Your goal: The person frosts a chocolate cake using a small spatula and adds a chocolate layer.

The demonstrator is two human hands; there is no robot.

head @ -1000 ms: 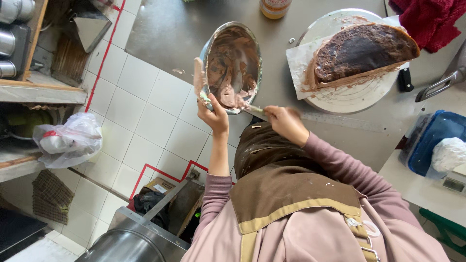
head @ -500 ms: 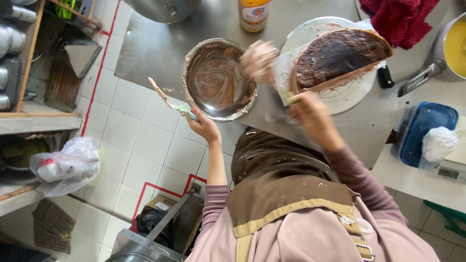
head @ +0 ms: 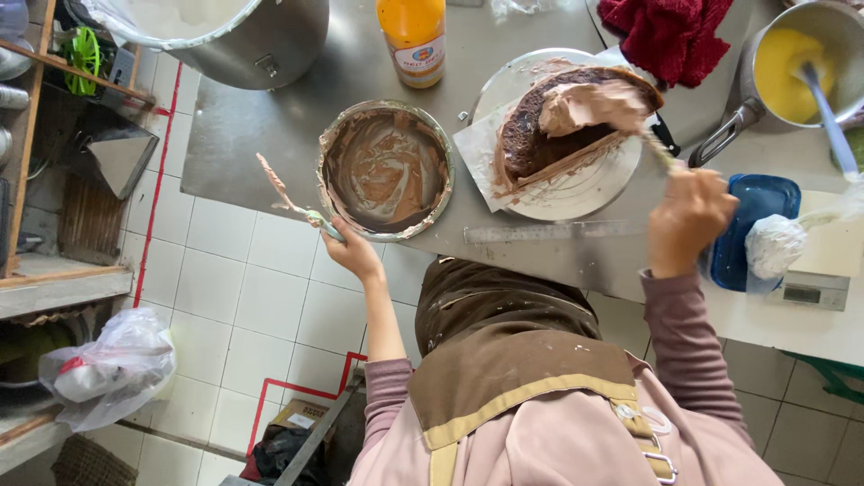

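A half-round chocolate cake lies on paper on a white plate. My right hand grips a palette knife whose blade carries a lump of brown frosting onto the cake's top. My left hand holds a green-handled rubber spatula smeared with frosting, which sticks out to the left. That hand is at the near rim of a metal bowl. The bowl is coated inside with chocolate frosting and rests at the steel table's edge.
On the table are a metal ruler, an orange bottle, a red cloth, a pot of yellow batter, a blue tub, a scale and a large steel pot. Shelves and a plastic bag stand left.
The bowl went from tilted up in my left hand to resting flat on the table. My right hand carried frosting from the bowl across to the cake.
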